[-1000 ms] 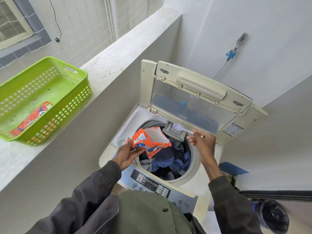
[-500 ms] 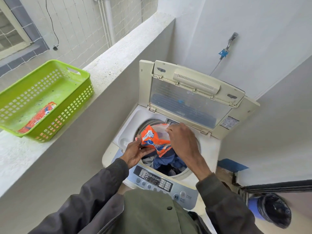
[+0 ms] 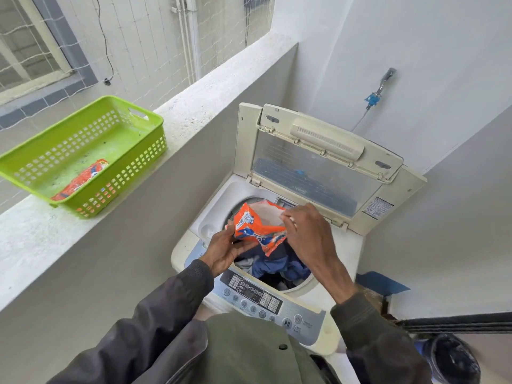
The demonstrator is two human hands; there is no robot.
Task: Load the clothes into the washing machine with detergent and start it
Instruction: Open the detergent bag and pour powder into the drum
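Head view: orange detergent packet [image 3: 259, 227] up over the mouth of the drum, top torn open, white lining on show, tilted a little toward the back of the washing machine [image 3: 346, 246]. Gripped low on its near side by the left hand [image 3: 227, 250], fingers curled round the bottom half; pinched at the open lip by the right hand [image 3: 307, 236], fingertips [image 3: 288, 217] bunched at the far edge, with no telling of anything else small between them. Directly beneath, dark blue and grey clothes [image 3: 277, 266] piled in the drum, not touching the packet. Loading seemingly done, then, and the detergent step judged to be the one in hand. Next, most likely: more powder out, or the packet folded shut and set aside, then the lid [image 3: 313, 167], now propped upright behind the drum, brought down, and the start button [image 3: 286, 323] pressed at the right end of the control panel [image 3: 257, 296] on the near side of the drum. Steady grip on the packet needed meanwhile, to avoid powder on the rim instead of in the drum. Further out to the left, well apart from the machine, a green basket [image 3: 155, 119] on the ledge [image 3: 41, 239], with a second packet [image 3: 83, 180], orange too, flat on its floor
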